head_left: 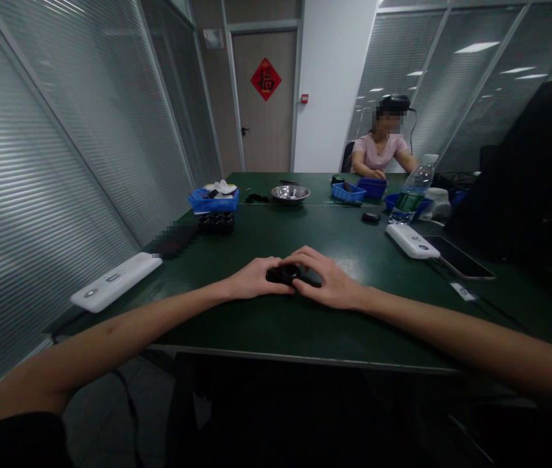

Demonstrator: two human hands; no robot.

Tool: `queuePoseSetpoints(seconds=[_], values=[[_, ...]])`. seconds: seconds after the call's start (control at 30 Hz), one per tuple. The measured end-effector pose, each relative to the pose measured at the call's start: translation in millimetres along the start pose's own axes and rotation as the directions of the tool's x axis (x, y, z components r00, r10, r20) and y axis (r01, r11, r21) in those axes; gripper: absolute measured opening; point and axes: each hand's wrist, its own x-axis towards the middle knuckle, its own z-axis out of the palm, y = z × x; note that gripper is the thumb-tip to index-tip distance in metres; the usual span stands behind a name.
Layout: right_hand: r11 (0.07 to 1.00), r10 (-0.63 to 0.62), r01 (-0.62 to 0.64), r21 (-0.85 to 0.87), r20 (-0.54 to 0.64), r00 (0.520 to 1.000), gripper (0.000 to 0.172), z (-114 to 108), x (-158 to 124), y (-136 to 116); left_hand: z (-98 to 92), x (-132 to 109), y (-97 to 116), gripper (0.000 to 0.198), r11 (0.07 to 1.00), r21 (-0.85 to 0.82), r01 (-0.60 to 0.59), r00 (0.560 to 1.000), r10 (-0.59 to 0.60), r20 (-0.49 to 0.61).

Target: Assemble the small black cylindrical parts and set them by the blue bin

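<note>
A small black object (311, 277) with a round dark part lies low over the green table, between my two hands. My left hand (257, 278) is closed around its left end, with the fingers behind and the thumb in front. My right hand (327, 278) grips it from above and the right, its fingers curled over the round part and its thumb at the front. The fingertips of both hands nearly meet at the middle of the object.
On the green table (236, 325) stand a metal bowl (290, 194), a filled blue basket (214, 201), black cups (216, 223), a bottle (409, 195), white power banks (114, 282) and a phone (461, 257). A person (380, 151) sits at the far right.
</note>
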Motion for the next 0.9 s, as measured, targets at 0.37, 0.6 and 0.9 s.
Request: queuePoseSetpoints(seconds=[0.37, 0.6, 0.9], values=[[1.000, -0.014, 0.014, 0.001, 0.018, 1.000, 0.036, 1.1, -0.1, -0.8, 0.7, 3.2, -3.8, 0.052, 1.000, -0.010, -0.019, 1.000, 0.019, 0.005], [1.000, 0.021, -0.021, -0.012, -0.008, 1.000, 0.034, 2.7, 0.0, 1.4, 1.4, 4.1, -5.6, 0.053, 0.999, -0.025, -0.021, 1.000, 0.021, 0.004], [1.000, 0.016, -0.017, -0.022, -0.031, 0.999, 0.037, 3.7, 0.4, 2.1, 0.6, 3.5, -1.6, 0.055, 1.000, -0.007, -0.013, 1.000, 0.013, 0.013]])
